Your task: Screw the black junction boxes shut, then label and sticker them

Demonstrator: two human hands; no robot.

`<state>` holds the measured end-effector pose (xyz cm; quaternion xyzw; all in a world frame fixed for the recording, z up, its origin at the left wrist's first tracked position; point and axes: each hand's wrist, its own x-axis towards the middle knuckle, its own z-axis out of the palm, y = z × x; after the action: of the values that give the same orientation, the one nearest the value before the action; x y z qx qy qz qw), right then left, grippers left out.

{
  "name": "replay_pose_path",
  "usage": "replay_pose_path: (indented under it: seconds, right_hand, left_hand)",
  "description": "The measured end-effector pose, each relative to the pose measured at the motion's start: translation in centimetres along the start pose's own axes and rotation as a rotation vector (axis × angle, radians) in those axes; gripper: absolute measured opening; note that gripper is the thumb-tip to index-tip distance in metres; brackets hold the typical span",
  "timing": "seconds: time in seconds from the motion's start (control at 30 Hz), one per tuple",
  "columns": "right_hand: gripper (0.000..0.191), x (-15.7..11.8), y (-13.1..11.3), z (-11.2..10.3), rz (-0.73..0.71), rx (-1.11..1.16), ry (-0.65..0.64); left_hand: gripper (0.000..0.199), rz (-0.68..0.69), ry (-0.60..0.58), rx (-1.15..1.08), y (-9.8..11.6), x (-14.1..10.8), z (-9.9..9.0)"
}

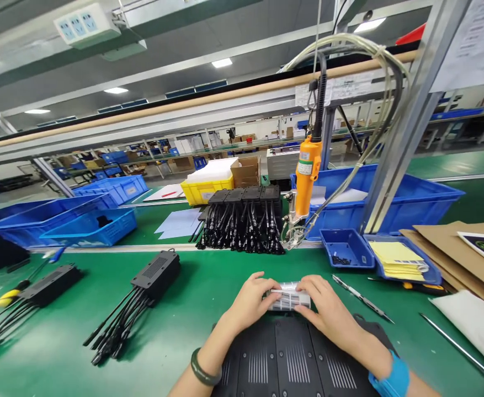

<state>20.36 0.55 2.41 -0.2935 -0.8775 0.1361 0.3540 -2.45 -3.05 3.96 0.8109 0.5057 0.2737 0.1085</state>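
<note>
Silvery rectangular patches on a pale, glossy backing cover the small cylindrical roll of what look like labels [290,300] that we hold just past the far edge of our landmark, the row of flat black plastic cases with pale parallel lines on top [297,364]. Our bare left hand [250,300], with a dark green round bangle [202,368] at its wrist, pinches the roll's left end between thumb and fingers; our bare right hand [326,309], with a bright blue band [394,377] at its wrist, grips the right end likewise, so both grasps are narrow and filled by the roll. Whether it rests on the smooth green work surface [200,331] or hangs slightly above, we cannot tell. To handle it well, we judge it best to press lightly and evenly at both ends, turn it with the thumbs rather than squeeze, and leave the middle uncovered so we can see the patches. We should hold the roll level, so the layers do not slide sideways, and lift any edge slowly, since a thin strip could crease or tear. Its patches sit in neat rows parted by paler lines and catch the light; any print is too small for us to read. Near the row's far right corner lies a slim silver-and-black pen-like tool [362,298], apart from our fingers.
</note>
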Motion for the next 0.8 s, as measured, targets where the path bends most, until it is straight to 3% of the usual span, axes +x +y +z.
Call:
replay_pose_path:
  seconds: [0.37,0.57,0.8]
  right_hand:
    - [0.022,-0.5,0.4,0.4,0.074,0.039,0.044]
    - [0.008,-0.9,0.4,0.1,-0.025,0.015,0.075]
    - [0.014,-0.9,0.0,0.2,-0.090,-0.074,0.090]
  left_hand:
    - [0.018,0.156,0.131,-0.139,-1.0,-1.2,1.4]
    - [0.021,0.152,0.145,-0.145,-0.9,-1.3,1.4]
    - [0.024,0.145,0.169,-0.135,-0.8,-1.2,1.4]
